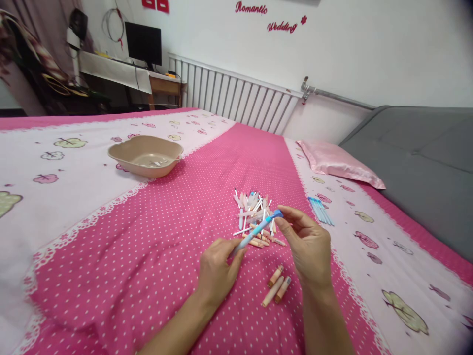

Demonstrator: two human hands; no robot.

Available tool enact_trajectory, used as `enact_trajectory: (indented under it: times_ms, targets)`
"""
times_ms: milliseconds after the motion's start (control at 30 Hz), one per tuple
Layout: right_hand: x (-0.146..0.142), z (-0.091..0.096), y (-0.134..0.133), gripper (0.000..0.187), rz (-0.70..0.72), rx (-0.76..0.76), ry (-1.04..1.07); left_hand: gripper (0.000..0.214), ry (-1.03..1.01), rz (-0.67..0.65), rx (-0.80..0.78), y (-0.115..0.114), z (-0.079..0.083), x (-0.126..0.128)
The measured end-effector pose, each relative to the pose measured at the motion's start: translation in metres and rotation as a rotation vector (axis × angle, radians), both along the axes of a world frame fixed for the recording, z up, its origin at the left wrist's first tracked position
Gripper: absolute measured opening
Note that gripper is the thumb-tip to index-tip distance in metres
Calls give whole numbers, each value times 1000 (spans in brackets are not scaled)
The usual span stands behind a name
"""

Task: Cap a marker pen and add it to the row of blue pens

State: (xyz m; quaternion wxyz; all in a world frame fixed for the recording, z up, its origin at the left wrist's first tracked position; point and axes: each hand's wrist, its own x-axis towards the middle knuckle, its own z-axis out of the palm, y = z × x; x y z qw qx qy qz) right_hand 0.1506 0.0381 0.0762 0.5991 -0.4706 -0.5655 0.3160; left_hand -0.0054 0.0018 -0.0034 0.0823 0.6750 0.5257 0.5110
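A light-blue pen (254,231) with a darker blue top is held slantwise between my two hands. My left hand (219,266) pinches its lower end, and my right hand (308,244) has thumb and fingers closed on the blue top. Behind the pen, a loose pile of pen parts (253,207), white, pink and pale orange, lies on the bedspread. Three short brown-and-cream pieces (275,291) rest below, between my wrists. Several light-blue pens (320,212) lie side by side to the right of my right hand.
A beige basin (148,170) with a few small white bits inside stands on the bed at left. The pink polka-dot bedspread (148,261) has some folds. A pink pillow (338,165) lies by the grey headboard (417,162). A white radiator (236,93) runs along the wall.
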Motion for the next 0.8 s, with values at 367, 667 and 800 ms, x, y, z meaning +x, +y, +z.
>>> enact_trajectory:
  times_ms: [367,667,800]
  targets:
    - [-2,2,-3,28,-7,22,-120,16,4,2,-3,-1,1,0]
    - [-5,2,-3,30,21,4,-186,15,0,5,-8,0,1,1]
    - [-7,3,-3,32,55,17,-186,16,-6,6,-14,-1,2,1]
